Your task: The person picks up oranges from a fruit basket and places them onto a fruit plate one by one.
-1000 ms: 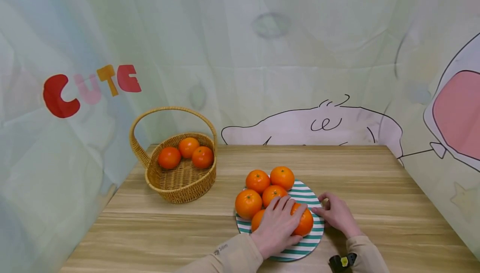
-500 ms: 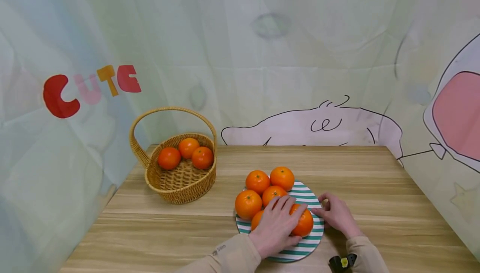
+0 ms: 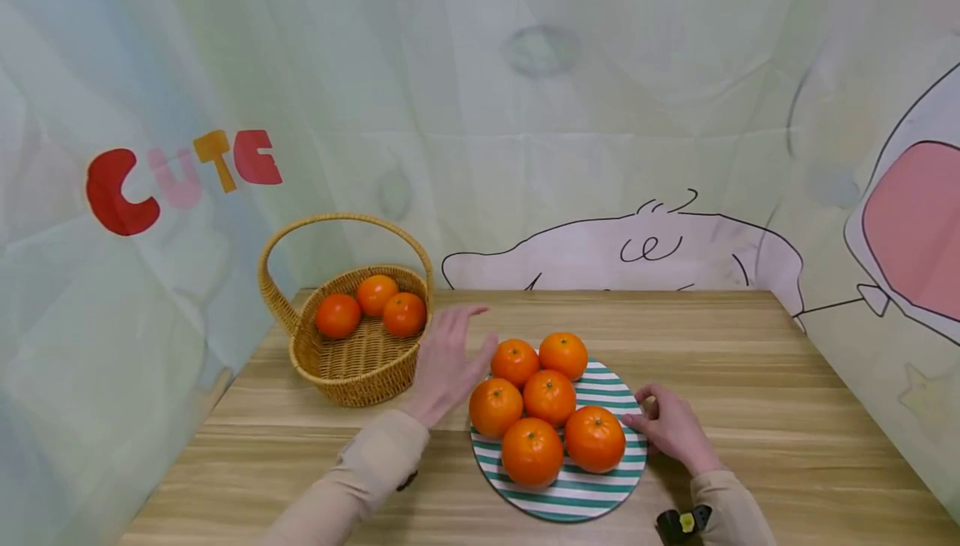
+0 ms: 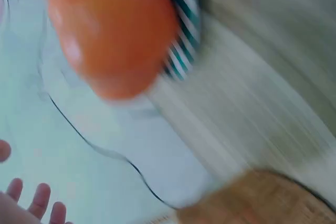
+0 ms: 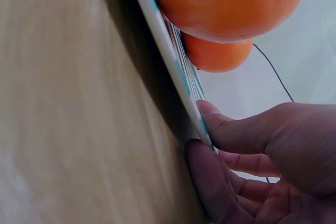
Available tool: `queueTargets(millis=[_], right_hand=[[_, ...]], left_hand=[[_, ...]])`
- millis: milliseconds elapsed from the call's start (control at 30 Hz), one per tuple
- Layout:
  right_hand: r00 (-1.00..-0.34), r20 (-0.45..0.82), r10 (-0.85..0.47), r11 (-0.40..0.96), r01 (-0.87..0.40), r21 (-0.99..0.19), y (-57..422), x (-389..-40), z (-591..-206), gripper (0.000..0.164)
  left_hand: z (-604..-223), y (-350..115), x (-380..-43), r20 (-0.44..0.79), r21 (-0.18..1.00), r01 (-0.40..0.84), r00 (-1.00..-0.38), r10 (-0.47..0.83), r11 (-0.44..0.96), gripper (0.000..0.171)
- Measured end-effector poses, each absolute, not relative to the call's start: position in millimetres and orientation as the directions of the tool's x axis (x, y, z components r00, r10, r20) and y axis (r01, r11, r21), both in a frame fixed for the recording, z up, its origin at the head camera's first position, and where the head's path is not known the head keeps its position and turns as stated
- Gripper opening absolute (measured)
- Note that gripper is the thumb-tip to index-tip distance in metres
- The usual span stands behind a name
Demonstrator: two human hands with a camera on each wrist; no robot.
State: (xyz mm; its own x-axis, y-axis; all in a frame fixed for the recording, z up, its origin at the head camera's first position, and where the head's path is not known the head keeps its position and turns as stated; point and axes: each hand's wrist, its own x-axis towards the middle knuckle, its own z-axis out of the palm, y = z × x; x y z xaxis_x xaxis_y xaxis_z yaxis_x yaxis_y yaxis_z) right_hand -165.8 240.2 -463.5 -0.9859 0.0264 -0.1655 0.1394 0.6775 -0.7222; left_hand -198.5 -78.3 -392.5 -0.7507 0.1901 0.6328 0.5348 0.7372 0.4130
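Note:
A round plate (image 3: pixel 573 503) with green and white stripes bears several oranges (image 3: pixel 550 398). In the head view my right hand (image 3: pixel 673 429) is at the plate's right edge. The right wrist view shows its thumb on top of the rim (image 5: pixel 181 77) and a finger underneath, pinching it. My left hand (image 3: pixel 447 365) holds nothing; it hovers between the plate and a wicker basket (image 3: pixel 360 383), overlapping the basket's right side, fingers extended and thumb apart. Blurred fingertips (image 4: pixel 40 201) show low in the left wrist view. Three oranges (image 3: pixel 339 316) lie inside the basket.
The basket's tall arched handle (image 3: pixel 345 217) rises over its bowl. Everything stands on a wooden table (image 3: pixel 720 338), with a printed curtain (image 3: pixel 465 112) hanging behind and along the sides.
My left hand has lifted off the oranges on the plate and moved left and farther back toward the basket, carrying nothing. The right hand keeps its place on the rim.

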Motion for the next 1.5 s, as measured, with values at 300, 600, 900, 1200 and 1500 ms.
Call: queueTargets(millis=[300,600,900,1200,1500], right_hand=[[-0.987,-0.158,0.024,0.677,0.132,-0.724,241,-166,-464,0.041],[-0.988,-0.151,0.020,0.681,0.124,-0.722,241,-165,-465,0.041],[-0.986,-0.166,0.023,0.681,0.137,-0.719,241,-166,-466,0.042],[-0.987,-0.158,0.023,0.682,0.131,-0.719,241,-166,-466,0.042],[-0.984,-0.175,0.023,0.681,0.144,-0.718,241,-167,-464,0.043]], left_hand=[[-384,-159,-230,0.402,0.514,0.196,-0.915,-0.033,0.835,0.045],[-390,-191,-235,0.246,0.498,0.034,-0.964,-0.104,0.866,0.058],[-392,-200,-237,0.153,0.467,-0.009,-0.984,-0.090,0.884,0.063],[-394,-206,-239,0.093,0.458,-0.020,-0.993,-0.070,0.889,0.063],[-394,-207,-240,0.064,0.443,-0.017,-0.997,-0.050,0.896,0.064]])
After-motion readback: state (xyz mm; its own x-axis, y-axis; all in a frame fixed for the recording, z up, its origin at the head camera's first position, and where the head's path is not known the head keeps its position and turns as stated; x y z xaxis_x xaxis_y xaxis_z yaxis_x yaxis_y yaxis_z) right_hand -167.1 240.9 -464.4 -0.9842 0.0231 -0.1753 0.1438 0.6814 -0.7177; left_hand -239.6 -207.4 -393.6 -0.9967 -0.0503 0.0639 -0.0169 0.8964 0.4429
